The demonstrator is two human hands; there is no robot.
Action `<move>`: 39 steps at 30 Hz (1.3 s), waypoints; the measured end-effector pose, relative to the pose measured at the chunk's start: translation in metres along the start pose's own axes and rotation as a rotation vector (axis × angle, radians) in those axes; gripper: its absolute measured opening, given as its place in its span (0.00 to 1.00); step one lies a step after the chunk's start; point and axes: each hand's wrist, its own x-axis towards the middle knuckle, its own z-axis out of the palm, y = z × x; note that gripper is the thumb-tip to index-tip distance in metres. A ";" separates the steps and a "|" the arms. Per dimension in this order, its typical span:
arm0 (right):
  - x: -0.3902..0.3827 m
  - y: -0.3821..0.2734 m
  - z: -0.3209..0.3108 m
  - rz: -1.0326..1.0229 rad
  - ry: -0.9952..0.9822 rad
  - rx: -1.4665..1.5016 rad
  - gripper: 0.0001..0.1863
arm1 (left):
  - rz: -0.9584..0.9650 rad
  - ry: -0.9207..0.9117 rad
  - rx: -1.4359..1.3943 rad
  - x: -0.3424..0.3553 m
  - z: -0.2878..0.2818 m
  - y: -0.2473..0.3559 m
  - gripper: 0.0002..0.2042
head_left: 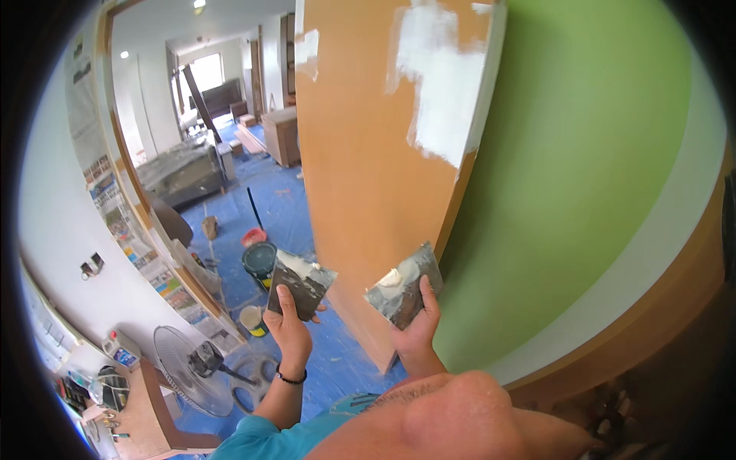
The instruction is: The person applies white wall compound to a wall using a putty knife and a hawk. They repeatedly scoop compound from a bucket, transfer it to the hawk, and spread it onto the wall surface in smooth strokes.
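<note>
My left hand (291, 330) is closed on a flat metal putty scraper (297, 290), thumb laid across its face. White putty is smeared along the far edge of that blade. In my right hand (418, 328) is a second flat scraper (408, 307), tilted, with a white lump of putty (392, 277) near its left corner. Both blades are held up in front of me, apart from each other. Just beyond them stands an orange-brown wooden door (360, 146). White coating (441, 80) covers an uneven patch on its upper right and reaches the door's edge.
A green wall (583, 153) rises on the right. Blue sheeting (295, 211) covers the floor, where a dark bucket (259, 259) and a smaller tub (253, 318) stand. At lower left are a fan (192, 368) and a wooden desk (142, 414) with bottles and tools.
</note>
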 end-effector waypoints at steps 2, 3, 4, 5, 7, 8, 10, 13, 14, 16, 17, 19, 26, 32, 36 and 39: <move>0.006 0.014 0.002 0.031 0.009 -0.060 0.25 | 0.013 -0.032 0.031 0.006 -0.012 0.000 0.20; 0.006 0.025 0.003 0.028 0.027 -0.070 0.25 | -0.003 -0.039 0.006 0.007 -0.020 0.001 0.19; 0.008 0.033 0.002 0.031 0.046 -0.076 0.25 | -0.019 -0.043 -0.012 0.007 -0.026 0.000 0.19; 0.009 0.042 0.001 0.041 0.104 -0.075 0.25 | -0.033 -0.036 -0.028 0.007 -0.034 -0.001 0.18; 0.011 0.055 -0.002 0.025 0.096 -0.113 0.22 | -0.025 -0.036 -0.050 0.004 -0.046 -0.007 0.18; 0.014 0.060 -0.002 0.036 0.093 -0.108 0.21 | -0.047 -0.028 -0.051 0.005 -0.052 -0.009 0.17; 0.016 0.076 -0.001 0.061 0.096 -0.131 0.21 | -0.097 0.004 0.037 0.008 -0.066 -0.012 0.19; 0.020 0.097 0.003 0.069 0.083 -0.213 0.21 | 0.046 0.038 -0.018 0.020 -0.076 -0.017 0.20; 0.022 0.105 0.006 0.060 0.094 -0.250 0.21 | 0.067 0.039 0.018 0.026 -0.083 -0.016 0.20; 0.025 0.122 0.009 0.047 0.119 -0.303 0.21 | 0.134 0.009 0.088 0.037 -0.094 -0.012 0.20; 0.026 0.130 0.010 0.046 0.136 -0.333 0.21 | 0.143 -0.029 0.118 0.041 -0.100 -0.009 0.20; 0.025 0.137 0.010 0.025 0.140 -0.383 0.21 | 0.158 -0.096 0.164 0.043 -0.107 -0.003 0.19; 0.028 0.143 0.005 -0.065 0.092 -0.514 0.20 | -0.053 -0.459 0.388 0.047 -0.130 0.009 0.16; 0.031 0.142 -0.007 -0.179 0.129 -0.507 0.20 | -0.360 -0.505 0.330 0.050 -0.164 -0.003 0.17; 0.031 0.144 -0.009 -0.183 0.138 -0.499 0.22 | -0.471 -0.206 0.034 0.044 -0.174 -0.017 0.16; 0.030 0.146 -0.005 -0.156 0.109 -0.491 0.24 | -0.476 -0.084 -0.133 0.042 -0.174 -0.020 0.15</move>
